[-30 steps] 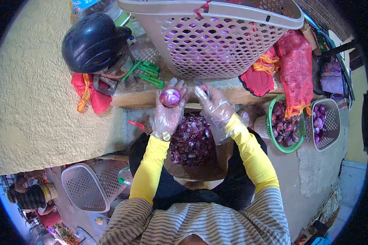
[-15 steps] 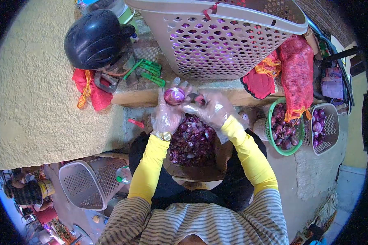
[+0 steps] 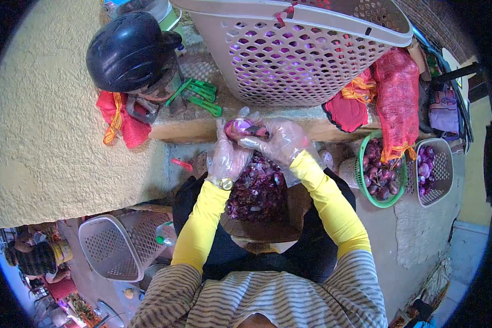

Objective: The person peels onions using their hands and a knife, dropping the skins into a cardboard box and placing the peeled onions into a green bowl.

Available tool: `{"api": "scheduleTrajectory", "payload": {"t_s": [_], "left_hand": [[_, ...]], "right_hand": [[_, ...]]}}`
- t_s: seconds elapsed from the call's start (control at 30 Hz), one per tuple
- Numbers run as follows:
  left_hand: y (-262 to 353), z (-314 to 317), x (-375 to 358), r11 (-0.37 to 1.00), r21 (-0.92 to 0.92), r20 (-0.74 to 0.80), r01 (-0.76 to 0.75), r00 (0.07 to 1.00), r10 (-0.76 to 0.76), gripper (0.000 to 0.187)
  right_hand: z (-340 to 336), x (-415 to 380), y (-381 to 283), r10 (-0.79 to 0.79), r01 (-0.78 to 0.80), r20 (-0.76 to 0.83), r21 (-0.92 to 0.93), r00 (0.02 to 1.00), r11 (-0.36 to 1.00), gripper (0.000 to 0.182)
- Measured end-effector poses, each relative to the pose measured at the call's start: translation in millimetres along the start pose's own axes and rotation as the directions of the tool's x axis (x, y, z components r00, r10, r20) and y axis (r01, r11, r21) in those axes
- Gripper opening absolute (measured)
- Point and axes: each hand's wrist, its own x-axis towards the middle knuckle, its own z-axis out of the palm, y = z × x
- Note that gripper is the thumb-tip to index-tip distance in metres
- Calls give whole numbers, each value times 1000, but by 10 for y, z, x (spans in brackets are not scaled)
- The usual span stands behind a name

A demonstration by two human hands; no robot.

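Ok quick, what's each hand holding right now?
Left hand: holding an onion.
Right hand: closed on something dark against the onion; can't tell what.

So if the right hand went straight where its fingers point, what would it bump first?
Probably the purple onion in the left hand. The right hand points at it and looks very close, maybe touching; depth is hard to tell.

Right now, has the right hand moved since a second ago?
Yes: measured against the big basket, the right hand has shifted left, to the onion.
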Motion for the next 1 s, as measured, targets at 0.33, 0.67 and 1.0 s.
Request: {"api": "scheduleTrajectory", "payload": {"t_s": [0.33, 0.67, 1.0], "left_hand": [[-35, 41, -7, 999, -50, -77, -22, 997, 18, 65], [5, 175, -31, 989, 149, -194, -12, 980, 41, 72], [-3, 57, -6, 984, 177, -142, -28, 988, 53, 70]], "right_hand": [[-3, 24, 44, 89, -85, 188, -29, 978, 996, 66], [-28, -10, -58, 39, 0, 295, -131, 955, 991, 64], [-81, -12, -82, 34, -33, 25, -33, 999, 999, 64]]}}
